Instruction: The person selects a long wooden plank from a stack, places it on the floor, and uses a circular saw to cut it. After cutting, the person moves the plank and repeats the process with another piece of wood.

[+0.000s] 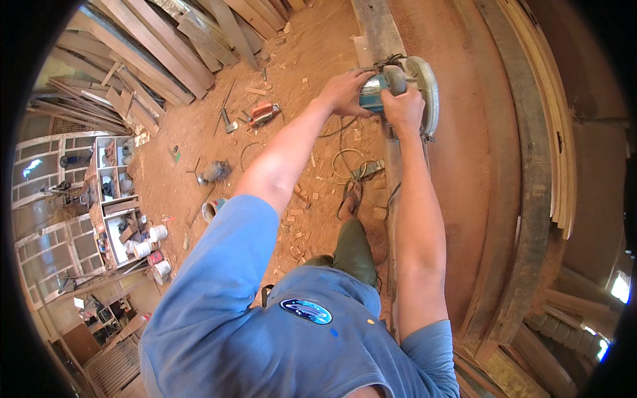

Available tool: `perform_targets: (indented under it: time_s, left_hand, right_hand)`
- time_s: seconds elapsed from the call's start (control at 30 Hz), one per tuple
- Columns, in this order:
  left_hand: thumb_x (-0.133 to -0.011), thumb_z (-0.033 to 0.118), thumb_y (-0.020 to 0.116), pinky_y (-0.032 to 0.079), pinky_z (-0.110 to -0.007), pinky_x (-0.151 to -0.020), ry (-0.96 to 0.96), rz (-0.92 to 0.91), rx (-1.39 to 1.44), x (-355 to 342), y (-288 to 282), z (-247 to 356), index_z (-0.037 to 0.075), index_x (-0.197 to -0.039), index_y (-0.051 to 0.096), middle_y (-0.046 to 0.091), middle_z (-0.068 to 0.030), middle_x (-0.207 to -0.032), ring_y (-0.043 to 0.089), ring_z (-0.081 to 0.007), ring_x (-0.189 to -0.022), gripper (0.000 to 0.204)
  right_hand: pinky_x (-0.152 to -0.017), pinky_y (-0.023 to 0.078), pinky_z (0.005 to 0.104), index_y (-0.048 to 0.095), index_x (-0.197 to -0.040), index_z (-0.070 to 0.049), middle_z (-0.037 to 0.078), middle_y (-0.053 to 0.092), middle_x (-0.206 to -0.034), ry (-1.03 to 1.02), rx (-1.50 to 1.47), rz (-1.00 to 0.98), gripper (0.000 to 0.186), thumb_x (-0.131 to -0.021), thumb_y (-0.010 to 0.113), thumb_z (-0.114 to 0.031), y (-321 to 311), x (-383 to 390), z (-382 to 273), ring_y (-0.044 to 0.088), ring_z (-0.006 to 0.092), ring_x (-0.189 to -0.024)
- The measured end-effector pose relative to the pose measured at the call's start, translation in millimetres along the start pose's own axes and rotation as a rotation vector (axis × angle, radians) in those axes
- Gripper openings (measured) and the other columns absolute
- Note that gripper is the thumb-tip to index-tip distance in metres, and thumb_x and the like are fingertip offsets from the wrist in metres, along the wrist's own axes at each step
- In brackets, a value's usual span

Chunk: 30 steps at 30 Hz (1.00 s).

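Both my hands hold a teal and grey circular saw (406,86) at the top centre. My left hand (345,91) grips the saw's body from the left. My right hand (403,106) is closed around its handle, just below the round blade guard. The saw rests on the edge of a long wooden plank (379,33) lying on a wide reddish board (458,166) that runs away from me. The saw's cord trails down toward the floor beside my sandalled foot (350,199). My blue shirt fills the lower middle of the view.
Sawdust and wood scraps cover the red dirt floor (199,146). Planks (152,46) are stacked at the top left. A hammer (227,123), an orange power tool (264,113) and another tool lie on the floor. Shelves with several cans (142,249) stand at left. Curved timber (531,186) lies at right.
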<state>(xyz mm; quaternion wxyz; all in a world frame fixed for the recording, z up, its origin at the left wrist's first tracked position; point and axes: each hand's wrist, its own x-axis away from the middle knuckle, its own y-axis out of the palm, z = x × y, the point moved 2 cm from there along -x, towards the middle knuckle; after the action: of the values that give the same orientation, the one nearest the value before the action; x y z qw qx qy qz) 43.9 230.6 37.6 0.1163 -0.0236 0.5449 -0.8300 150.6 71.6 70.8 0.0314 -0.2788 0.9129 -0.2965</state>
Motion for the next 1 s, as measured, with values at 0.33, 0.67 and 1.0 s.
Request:
perform_targets:
  time_s: [0.33, 0.67, 1.0]
  left_hand:
    - [-0.060, 0.048, 0.089, 0.050, -0.046, -0.106, -0.015, -0.037, -0.011, -22.9, -11.5, -20.2, 0.009, -0.152, 0.047, 0.057, -0.0152, -0.146, 0.057, -0.0370, -0.132, 0.109]
    - [-0.062, 0.050, 0.089, 0.051, -0.045, -0.107, -0.042, -0.059, 0.018, -49.9, -28.1, -39.6, 0.010, -0.152, 0.048, 0.059, -0.0166, -0.143, 0.058, -0.0364, -0.131, 0.107]
    - [-0.061, 0.048, 0.089, 0.051, -0.046, -0.106, -0.048, -0.058, -0.005, -73.1, -33.9, -67.9, 0.010, -0.152, 0.047, 0.059, -0.0169, -0.141, 0.059, -0.0374, -0.128, 0.108]
  right_hand:
    - [-0.095, 0.054, 0.0551, 0.075, -0.104, -0.001, 0.030, 0.073, -0.103, -0.010, -0.068, -0.002, 0.038, -0.079, 0.071, -0.029, 10.0, -27.2, -13.7, 0.069, 0.0493, -0.106]
    - [-0.096, 0.055, 0.0549, 0.075, -0.103, 0.001, 0.030, 0.073, -0.106, -0.053, -0.009, 0.047, 0.041, -0.078, 0.071, -0.031, 28.2, -64.9, -21.9, 0.069, 0.0491, -0.106]
    - [-0.094, 0.056, 0.0525, 0.076, -0.104, 0.000, 0.028, 0.075, -0.105, -0.004, -0.052, -0.009, 0.038, -0.078, 0.072, -0.028, 31.0, -89.4, -44.1, 0.071, 0.0458, -0.105]
